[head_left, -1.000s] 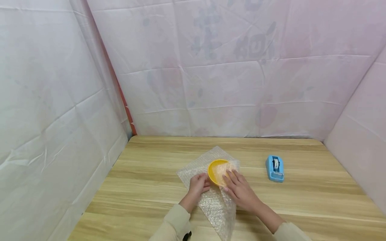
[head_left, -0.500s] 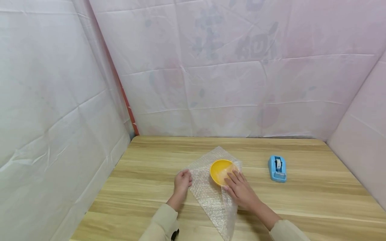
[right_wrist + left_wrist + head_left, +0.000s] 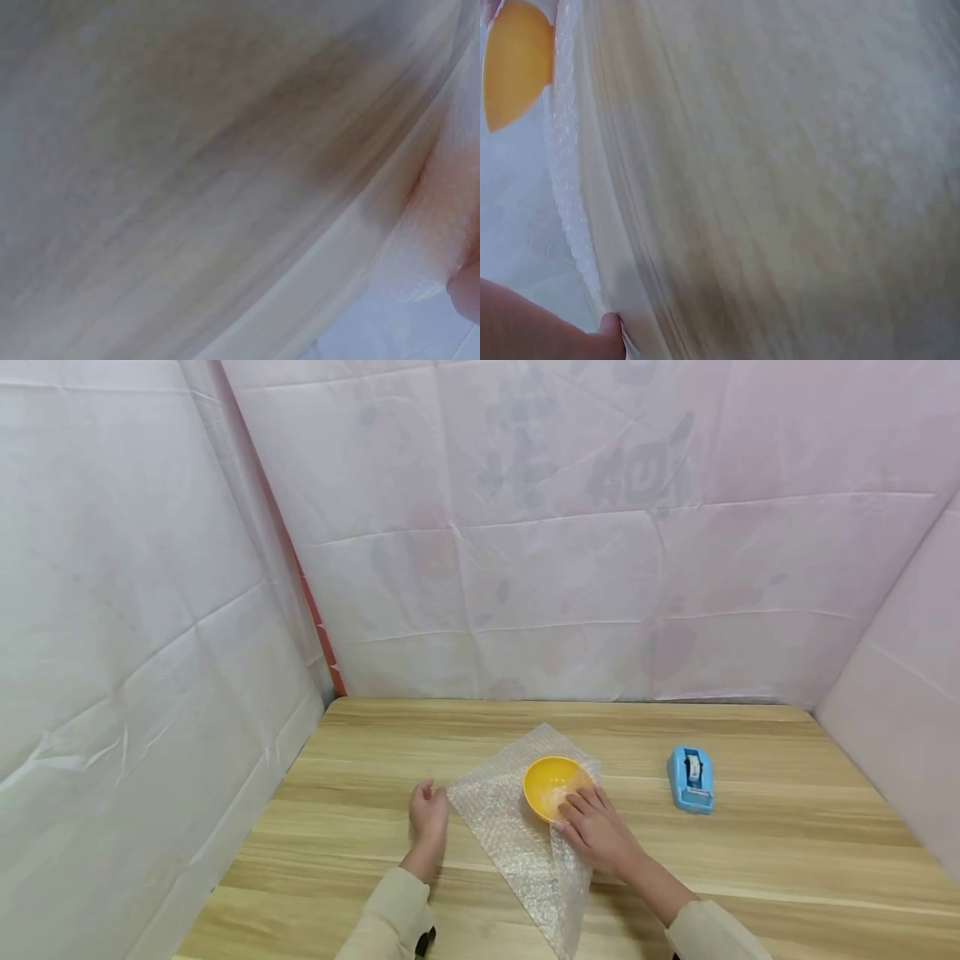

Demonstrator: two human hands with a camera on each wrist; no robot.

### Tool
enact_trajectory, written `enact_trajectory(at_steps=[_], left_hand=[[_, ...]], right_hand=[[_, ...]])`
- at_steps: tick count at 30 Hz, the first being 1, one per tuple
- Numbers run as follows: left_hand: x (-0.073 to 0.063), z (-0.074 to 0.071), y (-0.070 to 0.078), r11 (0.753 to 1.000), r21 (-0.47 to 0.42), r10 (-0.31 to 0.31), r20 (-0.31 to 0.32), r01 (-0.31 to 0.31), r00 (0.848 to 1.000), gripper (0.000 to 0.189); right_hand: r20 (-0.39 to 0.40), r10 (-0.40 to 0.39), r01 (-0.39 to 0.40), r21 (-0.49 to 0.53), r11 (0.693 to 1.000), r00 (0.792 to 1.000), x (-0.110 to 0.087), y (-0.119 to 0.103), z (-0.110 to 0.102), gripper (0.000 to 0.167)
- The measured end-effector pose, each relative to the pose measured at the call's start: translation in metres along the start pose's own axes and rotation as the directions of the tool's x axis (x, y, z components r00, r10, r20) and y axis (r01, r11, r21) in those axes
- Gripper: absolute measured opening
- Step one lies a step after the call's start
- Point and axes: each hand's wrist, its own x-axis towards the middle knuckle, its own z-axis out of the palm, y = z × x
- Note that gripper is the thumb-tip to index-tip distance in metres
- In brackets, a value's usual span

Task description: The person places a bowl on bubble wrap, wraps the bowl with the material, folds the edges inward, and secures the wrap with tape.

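A yellow bowl (image 3: 546, 778) stands upright on a sheet of clear bubble wrap (image 3: 498, 806). One flap of the wrap is folded over the bowl's right side. My right hand (image 3: 600, 835) rests on that flap, its extended fingers pressing it over the rim into the bowl. To the left, my left hand (image 3: 429, 817) pinches the sheet's left corner, thumb right at the edge. The left wrist view has the thumb (image 3: 609, 330) at the wrap's edge and the bowl (image 3: 517, 64) beyond. In the right wrist view the wrap (image 3: 427, 255) covers the bowl's side.
A blue tape dispenser (image 3: 690, 779) with a roll of tape stands to the right on the wooden table (image 3: 375, 752). Pale fabric sheets (image 3: 555, 568) hang behind the table and along both sides.
My left hand has moved left from beside the bowl to the wrap's left corner. The right hand stays on the flap, which covers less of the bowl's opening now.
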Motion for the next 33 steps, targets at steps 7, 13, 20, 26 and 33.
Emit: enact_trajectory(at_steps=[7,13,20,26,33], left_hand=[[-0.001,0.003,0.001,0.997,-0.064,-0.033,0.074,0.038,0.997,0.044],[0.001,0.005,0.003,0.99,-0.1,-0.093,0.106,0.104,0.99,0.047],[0.003,0.005,0.003,0.986,-0.106,-0.116,0.116,0.129,0.986,0.049],[0.003,0.008,0.005,0.984,-0.133,-0.106,0.121,0.122,0.987,0.047],[0.002,0.012,0.008,0.979,-0.166,-0.095,0.136,0.117,0.986,0.052]], right_hand=[[0.004,-0.01,0.01,-0.001,1.0,1.0,0.002,-0.001,-0.001,0.024],[0.007,-0.012,0.012,-0.009,1.0,1.0,0.001,0.001,0.002,0.024],[0.007,-0.019,0.02,-0.002,1.0,1.0,0.002,0.0,0.0,0.023],[0.016,-0.013,0.013,0.002,1.0,1.0,0.003,-0.002,-0.003,0.023],[0.049,0.011,-0.011,-0.002,1.0,0.999,0.003,-0.002,-0.003,0.025]])
